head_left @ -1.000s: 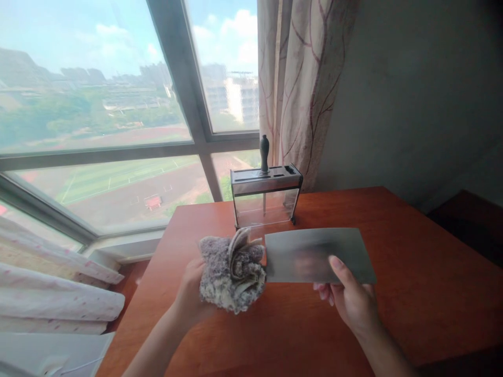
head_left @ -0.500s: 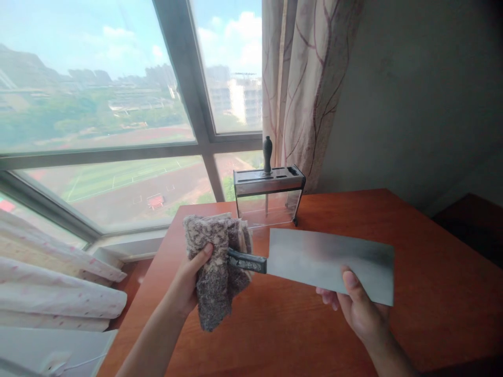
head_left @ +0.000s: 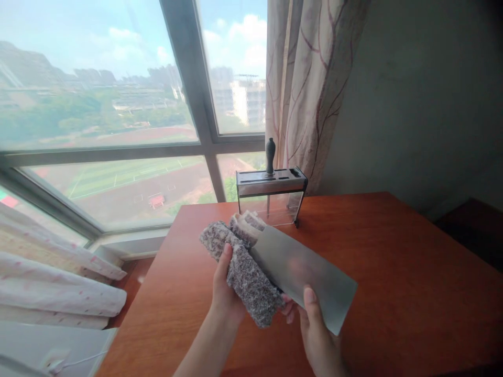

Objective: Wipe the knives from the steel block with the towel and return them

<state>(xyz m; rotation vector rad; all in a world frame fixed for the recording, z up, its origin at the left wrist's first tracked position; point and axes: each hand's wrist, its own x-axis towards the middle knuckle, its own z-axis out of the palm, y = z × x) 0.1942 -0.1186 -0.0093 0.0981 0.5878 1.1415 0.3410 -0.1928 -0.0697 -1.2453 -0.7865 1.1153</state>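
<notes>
My left hand (head_left: 228,293) grips a grey-brown fluffy cloth (head_left: 251,280), thumb pressed on its top. The cloth is folded around the near end of a cleaver (head_left: 302,267), whose black handle is now hidden. My right hand (head_left: 316,324) pinches the broad steel blade near its lower right end, thumb on the upper face and fingers beneath. The cleaver is tilted, with its far end pointing down to the right, and both hands hold it above the wooden table (head_left: 393,272).
A clear-sided knife block (head_left: 271,183) stands at the table's back edge, with a dark-handled tool (head_left: 270,157) upright in it. Behind are a window (head_left: 212,141) and a patterned curtain (head_left: 310,78). A pale curtain (head_left: 58,283) hangs at the left.
My left hand has slid the cloth rightward over the handle up to the blade. The cleaver has turned, its far end swinging down and left, and my right hand has moved left with it.
</notes>
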